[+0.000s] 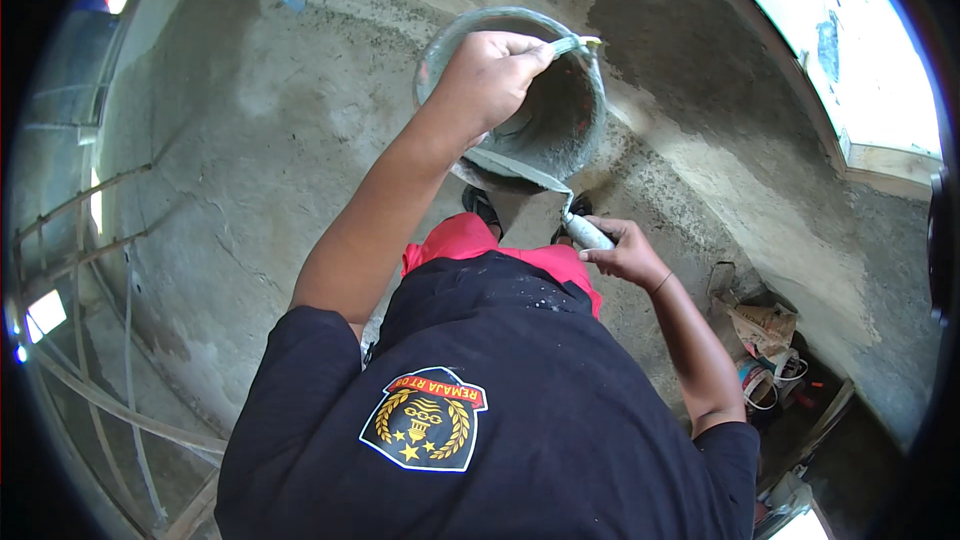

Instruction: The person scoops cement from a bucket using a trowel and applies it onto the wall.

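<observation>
A grey, cement-coated bucket [560, 110] hangs tilted above my feet, its dark inside showing. My left hand [495, 75] is closed on what looks like its handle, near the upper rim. My right hand [625, 255] grips the handle of a trowel [588, 232] below the bucket's right side. The trowel's pointed blade [515, 165] lies across the lower rim, with grey material along it.
A rough concrete floor [230, 130] surrounds me, with a plastic bottle [290, 0] at upper left. Poles [90, 200] and framing line the left. A bright opening [830, 30] is at upper right. Sacks [760, 325] and small pails [765, 380] lie at lower right.
</observation>
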`<state>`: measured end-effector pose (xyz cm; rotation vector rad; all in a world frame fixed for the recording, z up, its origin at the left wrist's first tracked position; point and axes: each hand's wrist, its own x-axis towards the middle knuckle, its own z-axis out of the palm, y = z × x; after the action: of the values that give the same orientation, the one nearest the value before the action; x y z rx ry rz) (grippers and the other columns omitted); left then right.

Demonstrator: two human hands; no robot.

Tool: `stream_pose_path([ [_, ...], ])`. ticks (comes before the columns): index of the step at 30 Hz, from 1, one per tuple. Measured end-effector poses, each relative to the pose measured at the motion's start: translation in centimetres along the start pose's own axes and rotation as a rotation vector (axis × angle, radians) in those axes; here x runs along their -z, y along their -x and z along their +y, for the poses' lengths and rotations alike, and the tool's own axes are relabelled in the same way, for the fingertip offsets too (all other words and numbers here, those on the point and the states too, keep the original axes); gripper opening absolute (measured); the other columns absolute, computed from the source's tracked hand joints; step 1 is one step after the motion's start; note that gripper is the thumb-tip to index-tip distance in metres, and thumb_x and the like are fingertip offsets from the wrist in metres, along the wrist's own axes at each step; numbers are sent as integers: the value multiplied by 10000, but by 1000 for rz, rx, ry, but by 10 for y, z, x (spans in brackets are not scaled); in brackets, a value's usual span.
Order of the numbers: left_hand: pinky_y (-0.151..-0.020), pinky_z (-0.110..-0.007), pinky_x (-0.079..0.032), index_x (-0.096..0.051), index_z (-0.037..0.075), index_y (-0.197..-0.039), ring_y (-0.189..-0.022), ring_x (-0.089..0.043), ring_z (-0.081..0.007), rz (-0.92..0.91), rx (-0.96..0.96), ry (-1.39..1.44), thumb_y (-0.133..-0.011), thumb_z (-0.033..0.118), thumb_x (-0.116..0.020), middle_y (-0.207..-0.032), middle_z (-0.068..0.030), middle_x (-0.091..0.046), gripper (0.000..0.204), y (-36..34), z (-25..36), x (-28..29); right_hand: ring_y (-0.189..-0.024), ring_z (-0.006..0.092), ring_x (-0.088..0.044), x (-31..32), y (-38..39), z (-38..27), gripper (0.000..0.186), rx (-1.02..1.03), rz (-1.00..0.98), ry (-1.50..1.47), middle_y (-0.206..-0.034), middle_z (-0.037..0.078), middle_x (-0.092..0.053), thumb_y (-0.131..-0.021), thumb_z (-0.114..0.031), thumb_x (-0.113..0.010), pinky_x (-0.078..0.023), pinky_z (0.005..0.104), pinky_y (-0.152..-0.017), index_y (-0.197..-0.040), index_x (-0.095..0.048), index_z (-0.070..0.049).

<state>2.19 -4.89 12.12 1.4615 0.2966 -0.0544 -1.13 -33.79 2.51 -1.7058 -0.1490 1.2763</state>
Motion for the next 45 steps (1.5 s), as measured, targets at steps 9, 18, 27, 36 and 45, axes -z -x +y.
stream_pose_path([
  [9,-475,-187,-207,-644,-11,-984,-525,-288,-4,86,51,48,-902,163,-531,-597,96,-368,222,-27,-7,-31,-855,353,-613,22,9,50,409,244,320,361,-944,192,-621,-758,-233,-675,-471,402,-743,-1099,-536,-54],
  [18,-480,-189,-222,-656,-4,-995,-555,-308,0,211,165,61,-890,169,-573,-628,98,-395,219,-47,-54,-74,-831,377,-613,81,27,79,428,167,366,447,-894,202,-633,-743,-344,-682,-488,422,-733,-1064,-578,-81],
  [27,-496,-181,-247,-647,-11,-1015,-563,-329,-3,304,258,118,-893,149,-560,-637,92,-417,219,-73,-120,-123,-829,380,-611,185,22,113,370,43,367,656,-885,189,-638,-780,-344,-642,-490,432,-714,-1047,-591,-92],
  [36,-473,-190,-190,-626,-18,-1057,-533,-276,-5,478,355,265,-902,146,-544,-611,101,-351,240,-70,-168,-141,-815,383,-611,287,-72,157,396,43,565,600,-866,195,-635,-784,-365,-630,-481,418,-707,-1008,-590,-42],
  [45,-485,-188,-198,-630,-17,-1058,-549,-287,-10,589,398,280,-897,150,-555,-625,99,-358,243,-57,-200,-141,-937,372,-593,341,-201,199,526,-183,519,868,-973,220,-629,-780,-483,-591,-461,425,-793,-1024,-602,-17],
])
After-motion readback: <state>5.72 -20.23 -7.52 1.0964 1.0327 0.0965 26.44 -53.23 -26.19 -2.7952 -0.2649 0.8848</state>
